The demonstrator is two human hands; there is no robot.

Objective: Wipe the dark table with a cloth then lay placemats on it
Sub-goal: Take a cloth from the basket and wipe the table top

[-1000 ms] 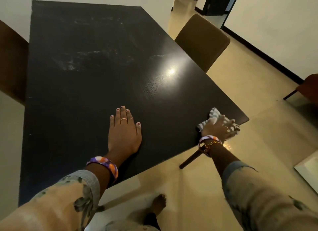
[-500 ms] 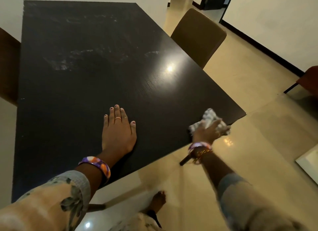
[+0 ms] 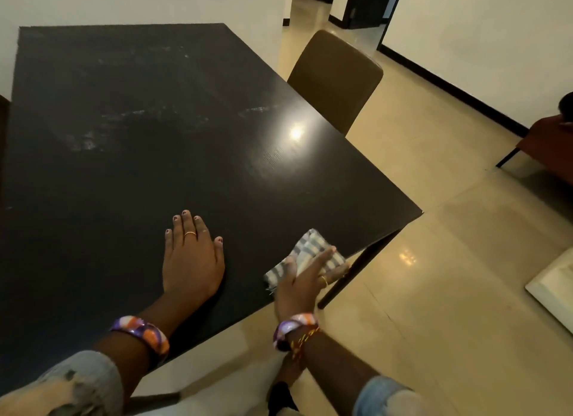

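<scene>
Head view
Table: the dark table (image 3: 130, 173) fills the left and middle; pale smears lie across its far half, and a bright spot of light reflects near its right edge.
Left hand: the left hand (image 3: 192, 260) lies palm down on the tabletop near the near edge, fingers straight and close together, holding nothing.
Cloth: a striped grey-and-white cloth (image 3: 310, 253) lies bunched on the table by the near right edge, just right of the left hand.
Right hand: the right hand (image 3: 302, 284) rests on the cloth's near side with fingers stretched out over it, pressing rather than curling round it; the cloth juts out beyond the fingertips toward the table's corner.
Wrists: a purple-and-orange bangle on each.
Chair: a brown chair (image 3: 336, 80) stands against the table's right side.
Floor: glossy beige tiles (image 3: 434, 291).
</scene>
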